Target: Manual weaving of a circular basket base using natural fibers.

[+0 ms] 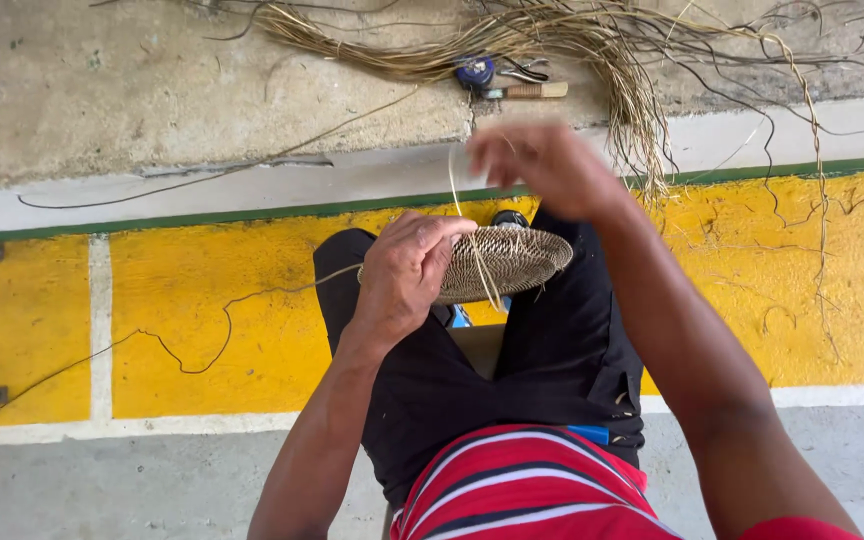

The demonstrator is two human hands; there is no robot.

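Observation:
A round woven straw disc (512, 258) rests above my knees, over black trousers. My left hand (407, 272) grips its left edge, fingers curled over the weave. My right hand (542, 165) is raised above the disc, blurred, pinching a thin pale straw strand (459, 200) that runs down into the weave. A long loose fibre trails from the disc leftward across the yellow floor.
A bundle of dry straw and dark fibres (592, 50) lies on the concrete ahead. Beside it are a small blue round object (474, 70), scissors and a wooden-handled tool (530, 91). The floor has yellow paint (202, 320) with white and green lines.

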